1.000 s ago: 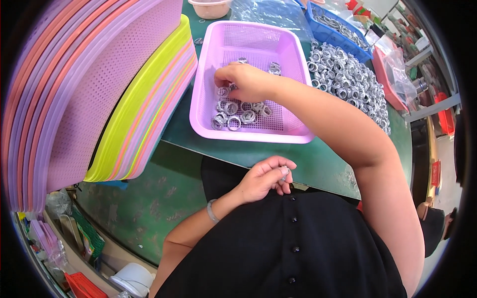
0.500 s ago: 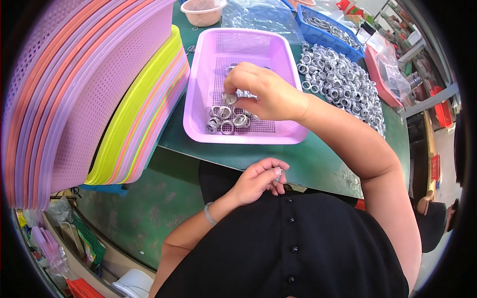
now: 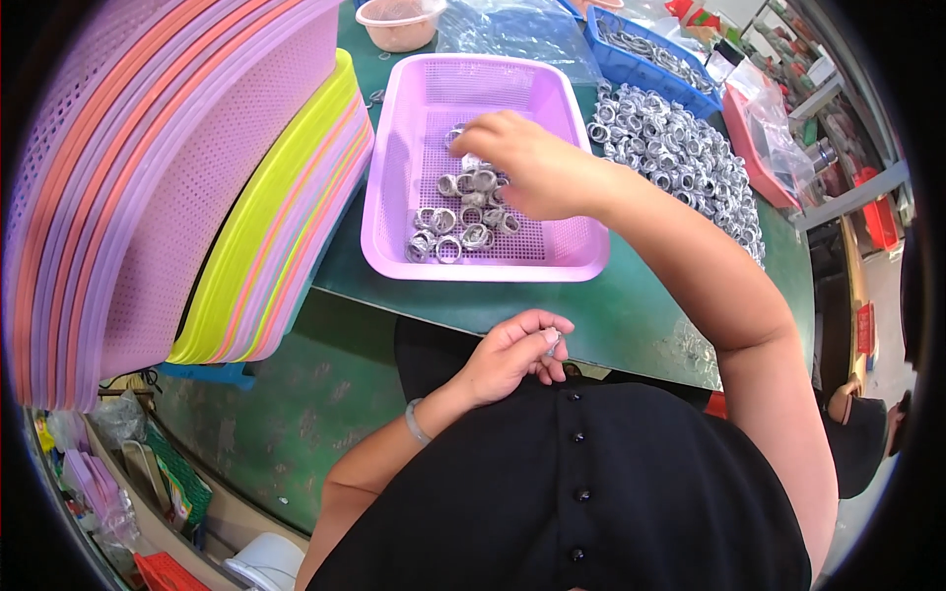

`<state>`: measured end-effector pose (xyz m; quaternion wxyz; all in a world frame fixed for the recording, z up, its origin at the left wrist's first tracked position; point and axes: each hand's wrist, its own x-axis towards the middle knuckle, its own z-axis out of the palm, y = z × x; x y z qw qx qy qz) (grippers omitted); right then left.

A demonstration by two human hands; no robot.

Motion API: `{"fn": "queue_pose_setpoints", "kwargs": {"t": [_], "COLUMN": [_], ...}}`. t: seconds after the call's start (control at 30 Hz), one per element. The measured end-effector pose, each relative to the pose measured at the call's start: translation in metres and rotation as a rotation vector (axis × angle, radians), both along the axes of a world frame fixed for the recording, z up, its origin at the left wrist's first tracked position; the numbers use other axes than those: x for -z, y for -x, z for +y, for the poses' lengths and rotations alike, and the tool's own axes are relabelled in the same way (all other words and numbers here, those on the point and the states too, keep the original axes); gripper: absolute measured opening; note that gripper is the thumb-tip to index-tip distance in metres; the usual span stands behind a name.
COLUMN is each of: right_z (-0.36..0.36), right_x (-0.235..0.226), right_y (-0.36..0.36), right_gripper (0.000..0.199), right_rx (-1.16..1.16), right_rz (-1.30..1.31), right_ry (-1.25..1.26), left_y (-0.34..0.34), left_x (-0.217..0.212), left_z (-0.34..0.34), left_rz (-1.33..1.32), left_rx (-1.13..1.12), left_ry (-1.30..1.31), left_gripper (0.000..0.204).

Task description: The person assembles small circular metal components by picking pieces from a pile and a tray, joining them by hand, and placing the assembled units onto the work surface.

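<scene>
Already some metal rings (image 3: 448, 249) lie in the lilac basket (image 3: 483, 271); a bigger heap (image 3: 680, 153) remains beside it. My right grip (image 3: 542, 169) is spread; my left grip (image 3: 507, 361) pinches a silvery piece (image 3: 554, 343).

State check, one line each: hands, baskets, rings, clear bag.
Left hand: curled, pinching a small grey piece
Right hand: fingers and thumb apart, over the purple basket
Purple basket: upright, partly filled
Rings in the basket: loose, scattered
Ring pile: heaped on the table
Blue basket: upright, holding grey pieces
Stacked baskets: nested, tilted
Clear bag: lying flat
</scene>
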<state>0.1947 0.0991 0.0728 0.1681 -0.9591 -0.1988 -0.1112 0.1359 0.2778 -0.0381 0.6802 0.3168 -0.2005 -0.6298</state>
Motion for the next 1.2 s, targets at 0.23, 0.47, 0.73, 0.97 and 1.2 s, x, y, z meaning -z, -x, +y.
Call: {"fn": "queue_pose_setpoints", "kwargs": {"t": [0.23, 0.47, 0.73, 0.97, 1.2], "right_z": [0.041, 0.028, 0.009, -0.004, -0.011], "right_x": [0.034, 0.029, 0.025, 0.02, 0.018], "right_y": [-0.043, -0.049, -0.049, -0.047, -0.037], "right_gripper": [0.032, 0.022, 0.009, 0.004, 0.011], "right_rx": [-0.103, -0.046, 0.178, 0.367, 0.393], "right_rz": [0.338, 0.528, 0.742, 1.048, 1.049], "right_ry": [0.146, 0.016, -0.653, -1.113, -1.165], "left_y": [-0.001, -0.002, -0.002, -0.003, -0.002], "left_x": [0.0, 0.001, 0.001, 0.001, 0.001], "left_z": [0.002, 0.002, 0.001, 0.002, 0.001], "left_rz": [-0.006, 0.004, -0.004, -0.02, -0.024], "left_rx": [-0.015, -0.001, 0.012, 0.01, -0.001], "left_ry": [0.002, 0.009, 0.023, 0.014, 0.021], "left_gripper": [0.024, 0.023, 0.023, 0.024, 0.024]}}
